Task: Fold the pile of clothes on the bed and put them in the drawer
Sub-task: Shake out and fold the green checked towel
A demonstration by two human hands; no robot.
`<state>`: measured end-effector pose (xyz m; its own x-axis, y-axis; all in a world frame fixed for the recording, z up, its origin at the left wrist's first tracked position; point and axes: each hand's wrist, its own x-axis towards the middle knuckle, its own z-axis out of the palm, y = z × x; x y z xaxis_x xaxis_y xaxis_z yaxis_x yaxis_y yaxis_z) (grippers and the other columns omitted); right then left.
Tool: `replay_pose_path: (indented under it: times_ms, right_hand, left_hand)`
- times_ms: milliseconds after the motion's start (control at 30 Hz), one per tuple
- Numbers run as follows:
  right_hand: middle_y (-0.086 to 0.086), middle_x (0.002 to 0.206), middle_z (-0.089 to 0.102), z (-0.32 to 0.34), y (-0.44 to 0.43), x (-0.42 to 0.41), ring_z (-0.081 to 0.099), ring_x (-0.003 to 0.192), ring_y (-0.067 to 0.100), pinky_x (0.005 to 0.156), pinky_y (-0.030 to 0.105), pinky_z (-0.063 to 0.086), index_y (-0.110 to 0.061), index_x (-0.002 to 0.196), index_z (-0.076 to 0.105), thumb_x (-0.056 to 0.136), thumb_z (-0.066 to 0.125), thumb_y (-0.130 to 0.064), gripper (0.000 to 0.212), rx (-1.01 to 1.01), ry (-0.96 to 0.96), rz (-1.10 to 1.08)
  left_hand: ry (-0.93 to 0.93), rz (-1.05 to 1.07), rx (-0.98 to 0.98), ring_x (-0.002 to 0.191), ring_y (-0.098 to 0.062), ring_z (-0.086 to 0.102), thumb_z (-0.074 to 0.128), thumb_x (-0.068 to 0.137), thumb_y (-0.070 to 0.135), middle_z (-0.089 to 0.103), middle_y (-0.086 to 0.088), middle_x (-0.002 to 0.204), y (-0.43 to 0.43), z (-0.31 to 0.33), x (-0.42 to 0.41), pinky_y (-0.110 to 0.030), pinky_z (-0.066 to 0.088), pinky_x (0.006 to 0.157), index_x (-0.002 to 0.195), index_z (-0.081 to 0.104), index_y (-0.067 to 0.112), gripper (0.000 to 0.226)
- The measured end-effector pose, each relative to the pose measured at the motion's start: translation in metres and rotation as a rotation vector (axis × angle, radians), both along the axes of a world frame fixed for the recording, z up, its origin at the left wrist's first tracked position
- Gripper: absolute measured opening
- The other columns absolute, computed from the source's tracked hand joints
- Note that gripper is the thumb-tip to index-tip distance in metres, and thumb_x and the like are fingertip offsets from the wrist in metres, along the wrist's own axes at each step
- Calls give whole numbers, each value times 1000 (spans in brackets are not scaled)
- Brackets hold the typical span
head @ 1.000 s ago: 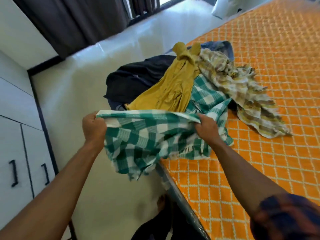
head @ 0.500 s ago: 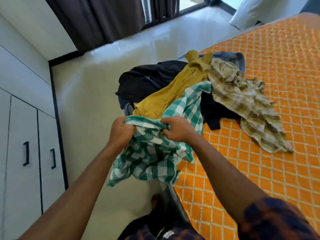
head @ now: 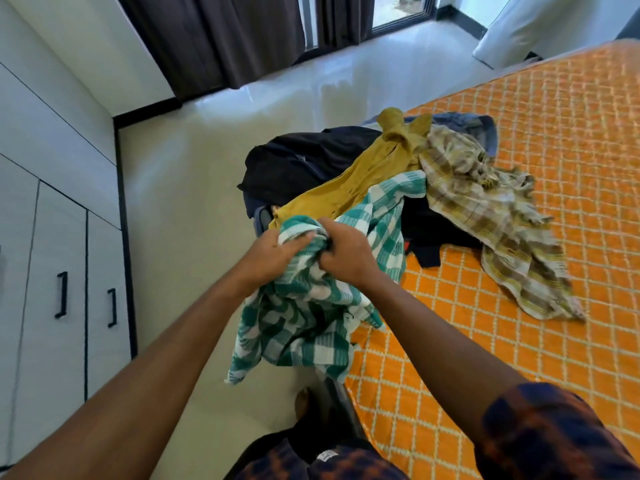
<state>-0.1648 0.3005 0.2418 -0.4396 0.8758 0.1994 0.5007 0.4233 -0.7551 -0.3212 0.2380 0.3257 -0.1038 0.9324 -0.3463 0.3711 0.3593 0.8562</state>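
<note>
I had both hands closed on the green-and-white checked cloth (head: pixel 304 306), bunched at its top edge. My left hand (head: pixel 273 252) clenched a fold from the left, and my right hand (head: pixel 346 252) pinched the same gathered edge from the right, the two grips touching each other over the near-left corner of the bed (head: pixel 519 341). Below my hands the cloth hung in loose folds past the edge of the bed, over the pale floor (head: pixel 194 202). Its far end trailed up onto the pile of clothes (head: pixel 398 174), lying against the mustard-yellow garment (head: pixel 363 178). That garment lay draped across a dark navy garment (head: pixel 304 161) at the left edge of the bed. To the right of it a beige-and-brown plaid cloth (head: pixel 502 223) sprawled over the orange lattice-patterned bedspread, with a bit of blue denim (head: pixel 474 124) showing at the far side of the pile. White cabinet doors (head: pixel 69 289) with black handles stood along the left wall, well apart from the bed. Dark curtains (head: pixel 225 36) hung at the far wall.
</note>
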Motion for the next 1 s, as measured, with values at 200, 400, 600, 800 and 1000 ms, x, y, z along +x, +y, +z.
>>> replay_pose_path:
  times_ms: [200,400,600,800,1000]
  right_hand:
    - [6,72,66,-15,41,41,64,69,35,58,34,35,-19,78,65,73,71,-22,8,51,-188,-473]
    - [16,87,71,-12,76,121,65,84,37,66,35,38,-10,90,74,77,49,-20,30,-141,-111,-741]
    - [4,62,53,49,25,94,52,59,26,60,44,45,-13,70,51,84,37,-30,26,-3,-98,-199]
    - [-16,72,57,67,-55,58,49,63,2,60,28,36,-21,111,69,99,56,-48,32,-51,-207,240]
    - [11,111,75,-39,-36,174,67,102,36,75,40,51,-24,117,75,93,64,-23,27,-237,-552,-422]
  left_hand:
    - [-133,10,104,73,-1,70,58,101,23,74,14,78,-1,26,17,-17,51,67,99,69,21,12]
    - [-483,427,135,89,-25,73,55,100,26,76,-10,102,-7,26,-31,-38,60,83,107,71,9,24]
    - [-436,718,216,85,-26,70,63,97,28,73,-12,101,-2,0,-63,-42,59,80,107,71,9,23]
    - [-215,273,97,75,-15,71,73,88,12,75,1,80,4,-9,6,-31,57,67,91,74,16,6]
    - [-50,-56,78,69,-10,69,80,82,11,74,8,74,16,-13,32,-31,54,65,85,75,26,16]
